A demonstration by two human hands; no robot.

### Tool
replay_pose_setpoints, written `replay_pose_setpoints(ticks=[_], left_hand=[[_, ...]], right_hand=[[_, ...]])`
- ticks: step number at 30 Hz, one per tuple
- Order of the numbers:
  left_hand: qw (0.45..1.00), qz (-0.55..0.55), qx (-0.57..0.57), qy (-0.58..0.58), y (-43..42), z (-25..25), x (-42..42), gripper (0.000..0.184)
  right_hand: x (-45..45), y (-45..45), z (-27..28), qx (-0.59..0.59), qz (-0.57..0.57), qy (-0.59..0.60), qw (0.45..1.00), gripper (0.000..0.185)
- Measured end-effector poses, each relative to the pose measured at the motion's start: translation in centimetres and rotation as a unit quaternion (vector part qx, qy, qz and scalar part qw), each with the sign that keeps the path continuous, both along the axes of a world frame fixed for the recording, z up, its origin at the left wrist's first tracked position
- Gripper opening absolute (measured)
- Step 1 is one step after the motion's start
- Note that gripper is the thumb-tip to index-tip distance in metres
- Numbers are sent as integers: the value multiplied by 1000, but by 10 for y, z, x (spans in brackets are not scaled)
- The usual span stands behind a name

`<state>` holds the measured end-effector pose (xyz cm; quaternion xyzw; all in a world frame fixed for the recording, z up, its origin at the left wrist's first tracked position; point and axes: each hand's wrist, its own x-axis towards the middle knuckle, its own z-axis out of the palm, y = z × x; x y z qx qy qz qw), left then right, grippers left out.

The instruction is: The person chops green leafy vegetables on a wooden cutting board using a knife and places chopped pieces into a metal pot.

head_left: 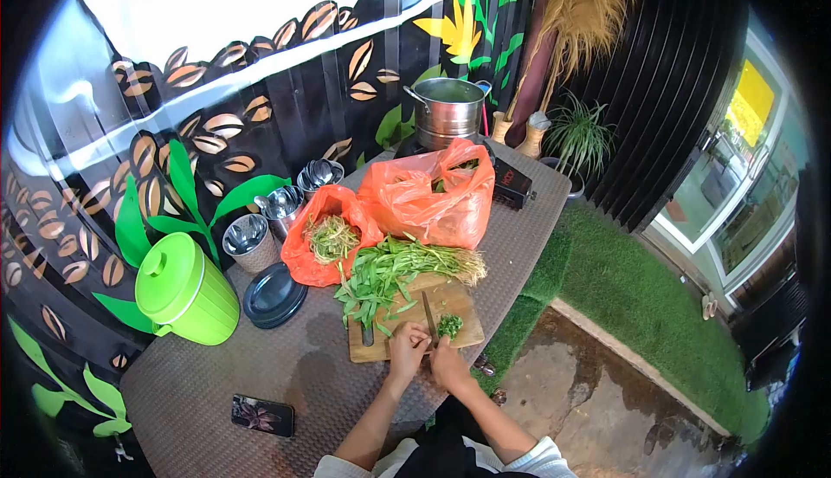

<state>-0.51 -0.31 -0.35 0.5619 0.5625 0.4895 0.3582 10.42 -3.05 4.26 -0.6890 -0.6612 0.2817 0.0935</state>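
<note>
My right hand (450, 365) is closed around the handle of a knife (428, 312), whose blade points away from me over a wooden cutting board (472, 329). Close beside it on the left, my left hand (407, 346) has its fingers pinched together near the blade; what they hold, if anything, is too small to make out. A small heap of chopped greens (449, 326) lies on the board to the right of the blade. Across the board's far edge spreads a bunch of leafy greens (389, 274), its roots toward the right.
Behind the greens stand an orange bag of trimmings (299, 248) and a larger orange bag (415, 205). A steel pot (447, 114) is at the far end. On the left are a green lidded bucket (195, 296), dark lids (275, 296), utensil holders (251, 248) and a phone (262, 416).
</note>
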Motion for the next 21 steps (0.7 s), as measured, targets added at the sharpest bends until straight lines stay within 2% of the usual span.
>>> replay_pose_setpoints(ticks=[5,7,9,12,14,19,21], left_hand=[[997,-2,53,62,-3,-1,0,21],[994,-8,74,85,-8,1,0,20],[992,-16,82,96,-10,4,0,18],[995,-14,80,53,-11,5,0,17],[996,-14,75,45,-8,2,-1,18],[998,8,69,6,-4,-2,0,17],[1000,17,8,11,-5,-3,-3,18]], right_hand=[[-7,3,-9,-14,-40,-10,999,27],[5,15,-6,-12,1,47,999,33],[6,12,-1,-18,15,42,999,33],[-4,-1,3,9,-9,25,1000,34],[-13,-1,-1,-33,-47,15,998,33],[-2,7,-7,17,-10,25,999,35],[0,2,-10,41,-8,8,999,37]])
